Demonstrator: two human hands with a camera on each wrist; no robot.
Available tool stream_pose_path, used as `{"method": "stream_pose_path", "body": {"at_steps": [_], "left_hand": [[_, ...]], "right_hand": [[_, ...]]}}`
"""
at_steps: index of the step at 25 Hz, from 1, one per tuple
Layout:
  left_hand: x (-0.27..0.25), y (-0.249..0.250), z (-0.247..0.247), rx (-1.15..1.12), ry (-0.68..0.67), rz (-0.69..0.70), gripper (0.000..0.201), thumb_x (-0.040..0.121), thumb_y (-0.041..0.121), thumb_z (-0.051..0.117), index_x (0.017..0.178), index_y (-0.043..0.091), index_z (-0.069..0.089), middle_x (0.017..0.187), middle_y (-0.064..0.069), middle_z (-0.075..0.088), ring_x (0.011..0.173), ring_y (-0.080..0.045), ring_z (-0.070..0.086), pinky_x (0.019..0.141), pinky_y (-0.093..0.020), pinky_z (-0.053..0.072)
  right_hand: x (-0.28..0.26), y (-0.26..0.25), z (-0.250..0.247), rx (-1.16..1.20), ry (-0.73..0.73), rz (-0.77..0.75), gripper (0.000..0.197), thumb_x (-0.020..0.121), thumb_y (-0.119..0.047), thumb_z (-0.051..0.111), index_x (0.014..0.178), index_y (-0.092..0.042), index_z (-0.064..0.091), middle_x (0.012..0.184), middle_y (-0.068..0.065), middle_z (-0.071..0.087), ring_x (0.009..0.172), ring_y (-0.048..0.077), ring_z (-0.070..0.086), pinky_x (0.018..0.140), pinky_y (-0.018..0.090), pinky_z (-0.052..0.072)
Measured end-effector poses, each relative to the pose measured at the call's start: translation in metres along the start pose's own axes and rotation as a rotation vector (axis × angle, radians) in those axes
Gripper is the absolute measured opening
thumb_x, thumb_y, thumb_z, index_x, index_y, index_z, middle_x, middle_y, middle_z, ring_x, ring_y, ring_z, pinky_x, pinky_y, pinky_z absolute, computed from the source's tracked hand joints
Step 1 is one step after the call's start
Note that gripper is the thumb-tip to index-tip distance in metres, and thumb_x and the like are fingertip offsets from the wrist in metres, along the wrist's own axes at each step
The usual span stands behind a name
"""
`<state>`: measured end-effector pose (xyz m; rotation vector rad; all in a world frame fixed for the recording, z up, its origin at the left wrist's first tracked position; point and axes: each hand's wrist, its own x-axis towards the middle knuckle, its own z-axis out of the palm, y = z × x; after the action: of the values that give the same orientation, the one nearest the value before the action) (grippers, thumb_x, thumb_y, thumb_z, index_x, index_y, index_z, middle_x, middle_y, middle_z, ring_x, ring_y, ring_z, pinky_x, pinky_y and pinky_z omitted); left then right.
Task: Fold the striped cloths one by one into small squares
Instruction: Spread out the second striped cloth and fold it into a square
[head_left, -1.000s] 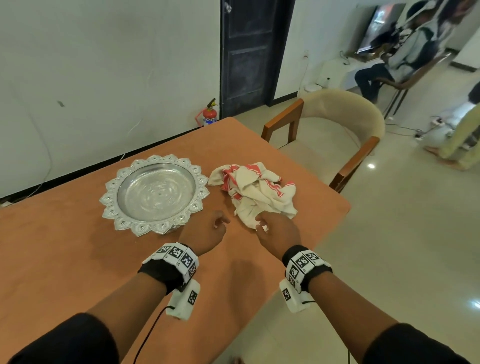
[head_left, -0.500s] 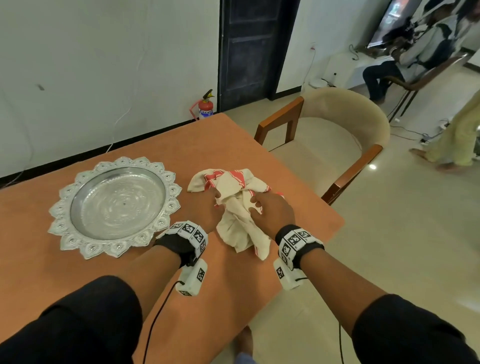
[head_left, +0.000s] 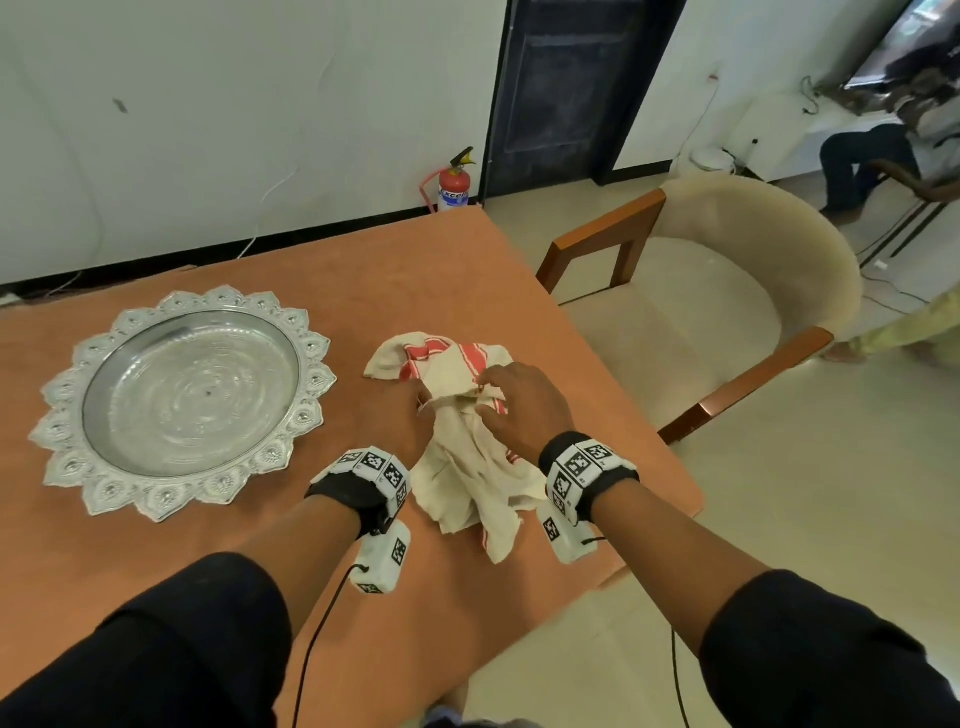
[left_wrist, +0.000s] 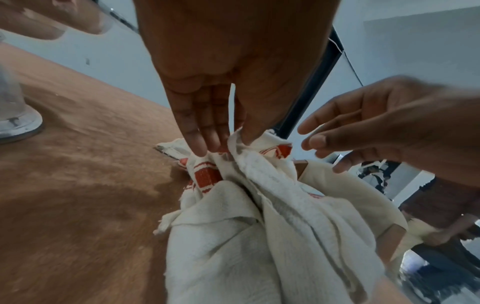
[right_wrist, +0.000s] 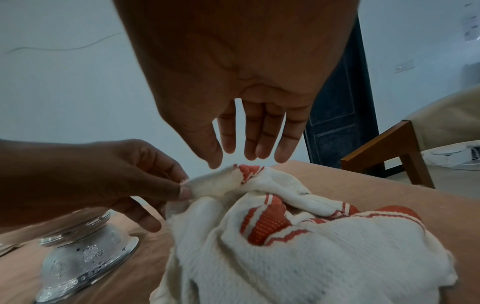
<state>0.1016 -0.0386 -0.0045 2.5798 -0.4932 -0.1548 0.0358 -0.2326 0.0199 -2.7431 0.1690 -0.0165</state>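
The left hand (head_left: 400, 421) pinches a fold of the crumpled, waffle-textured cream cloths (head_left: 467, 457) with red stripes, heaped near the orange table's (head_left: 363, 270) right edge, while the right hand (head_left: 524, 405) hovers with relaxed fingers beside the scalloped silver tray (head_left: 62, 421).

Head view downward, wrist views close, sharing cloth (head_left: 470, 457)

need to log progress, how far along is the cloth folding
Barely started. Nothing looks folded: the striped cloths lie in one crumpled heap on the table, and the silver tray holds nothing. In hand: the left hand pinches a cloth edge, the right hand hovers open above it. Left: separating, spreading and folding every cloth.
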Motion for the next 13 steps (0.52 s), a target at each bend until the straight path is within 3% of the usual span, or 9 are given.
{"method": "stream_pose_path", "body": {"at_steps": [2, 4, 7, 9, 11, 13], "left_hand": [[0.000, 0.006, -0.008, -0.058, 0.039, -0.010, 0.014, 0.092, 0.035, 0.064, 0.084, 0.023, 0.065, 0.076, 0.002, 0.069, 0.071, -0.021, 0.064, 0.065, -0.032, 0.046], [0.002, 0.012, -0.014, -0.139, 0.043, -0.010, 0.014, 0.096, 0.038, 0.062, 0.094, 0.024, 0.067, 0.079, 0.005, 0.071, 0.073, -0.016, 0.065, 0.071, -0.033, 0.050], [0.008, 0.021, -0.021, -0.314, 0.008, -0.012, 0.016, 0.098, 0.046, 0.060, 0.101, 0.032, 0.066, 0.085, 0.010, 0.071, 0.077, -0.009, 0.068, 0.078, -0.037, 0.057], [0.012, 0.017, -0.021, -0.402, -0.009, -0.040, 0.023, 0.097, 0.058, 0.054, 0.101, 0.038, 0.063, 0.089, 0.013, 0.071, 0.079, -0.009, 0.070, 0.080, -0.039, 0.058], [0.013, 0.020, -0.026, -0.436, 0.031, -0.081, 0.033, 0.094, 0.068, 0.045, 0.108, 0.043, 0.060, 0.091, 0.017, 0.072, 0.083, -0.015, 0.071, 0.082, -0.043, 0.059], [0.011, 0.031, -0.031, -0.547, 0.086, -0.102, 0.025, 0.099, 0.060, 0.049, 0.107, 0.038, 0.058, 0.093, 0.011, 0.074, 0.081, -0.019, 0.071, 0.080, -0.037, 0.059]], "right_hand": [[0.009, -0.001, 0.004, 0.003, -0.004, -0.056, 0.046, 0.087, -0.038, 0.067, 0.131, -0.030, 0.058, 0.125, -0.001, 0.060, 0.118, 0.024, 0.051, 0.091, 0.042, 0.051], [0.021, -0.004, 0.005, 0.015, 0.016, -0.097, 0.051, 0.086, -0.034, 0.071, 0.135, -0.028, 0.058, 0.130, 0.003, 0.057, 0.122, 0.027, 0.048, 0.098, 0.041, 0.047], [0.038, -0.009, 0.000, 0.013, 0.054, -0.132, 0.042, 0.088, -0.034, 0.067, 0.129, -0.030, 0.063, 0.127, 0.001, 0.060, 0.118, 0.026, 0.050, 0.095, 0.041, 0.046], [0.048, -0.012, -0.007, 0.010, 0.084, -0.177, 0.028, 0.091, -0.036, 0.061, 0.116, -0.029, 0.070, 0.117, -0.002, 0.066, 0.110, 0.026, 0.055, 0.089, 0.043, 0.048], [0.057, -0.015, -0.018, 0.045, 0.117, -0.220, 0.026, 0.091, -0.040, 0.055, 0.103, -0.027, 0.073, 0.100, -0.004, 0.072, 0.095, 0.024, 0.060, 0.079, 0.043, 0.050], [0.065, -0.021, -0.033, 0.122, 0.132, -0.239, 0.027, 0.088, -0.043, 0.052, 0.094, -0.025, 0.071, 0.081, -0.005, 0.070, 0.078, 0.021, 0.062, 0.071, 0.041, 0.050]]}}
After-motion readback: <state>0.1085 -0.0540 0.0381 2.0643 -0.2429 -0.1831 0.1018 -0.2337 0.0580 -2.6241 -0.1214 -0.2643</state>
